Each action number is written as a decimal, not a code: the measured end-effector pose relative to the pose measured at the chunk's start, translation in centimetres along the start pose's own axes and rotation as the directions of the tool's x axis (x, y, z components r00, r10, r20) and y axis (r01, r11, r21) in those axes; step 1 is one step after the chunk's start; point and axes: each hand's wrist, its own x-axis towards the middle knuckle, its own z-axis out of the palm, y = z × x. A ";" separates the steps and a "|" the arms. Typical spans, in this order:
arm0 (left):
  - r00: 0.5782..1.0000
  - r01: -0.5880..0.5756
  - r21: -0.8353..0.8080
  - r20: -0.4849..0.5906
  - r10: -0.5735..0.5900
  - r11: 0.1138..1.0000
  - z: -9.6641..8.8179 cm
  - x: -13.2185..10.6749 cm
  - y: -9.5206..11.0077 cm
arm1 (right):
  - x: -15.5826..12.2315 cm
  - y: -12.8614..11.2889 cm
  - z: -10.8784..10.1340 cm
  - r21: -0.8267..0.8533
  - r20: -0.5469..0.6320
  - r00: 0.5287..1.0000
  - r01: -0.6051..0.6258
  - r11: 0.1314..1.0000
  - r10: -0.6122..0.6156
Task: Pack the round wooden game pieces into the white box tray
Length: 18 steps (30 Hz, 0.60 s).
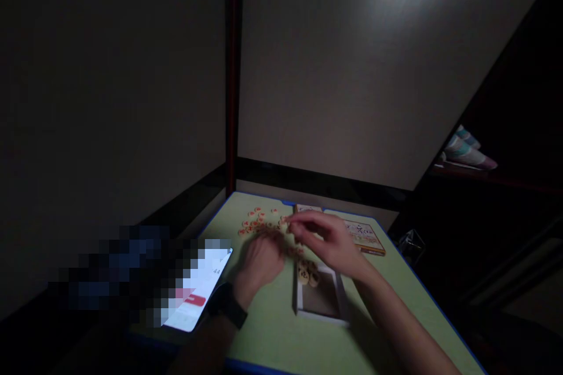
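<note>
My left hand (259,261) rests knuckles-up on the green mat (272,334), fingers curled down among small round wooden game pieces (255,220) with red marks, scattered at the far side. A black watch (226,304) sits on that wrist. My right hand (328,237) reaches leftward over the pieces, fingers bent and close together near the pile; what they hold, if anything, is hidden. Below it lies a shallow white box tray (323,307) with a few pale pieces (308,272) in its far end.
A lit phone (200,290) lies at the mat's left edge. A printed box lid (365,234) lies at the far right of the mat. A dark post (232,70) stands in the wall corner behind. Folded cloth (468,152) sits on a shelf at right.
</note>
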 end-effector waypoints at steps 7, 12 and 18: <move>0.998 -0.059 0.029 0.005 0.059 0.998 0.8 -0.1 -0.1 | 8.4 11.3 3.7 -0.568 0.471 0.843 0.065 0.820 0.259; 0.999 -0.047 0.036 -0.010 0.048 0.998 0.8 0.1 -0.3 | 7.9 12.7 4.9 -0.605 0.461 0.841 0.064 0.794 0.284; 0.995 -0.083 0.120 -0.045 0.089 0.989 1.3 0.3 -0.5 | 7.9 12.1 4.6 -0.638 0.455 0.833 0.058 0.768 0.315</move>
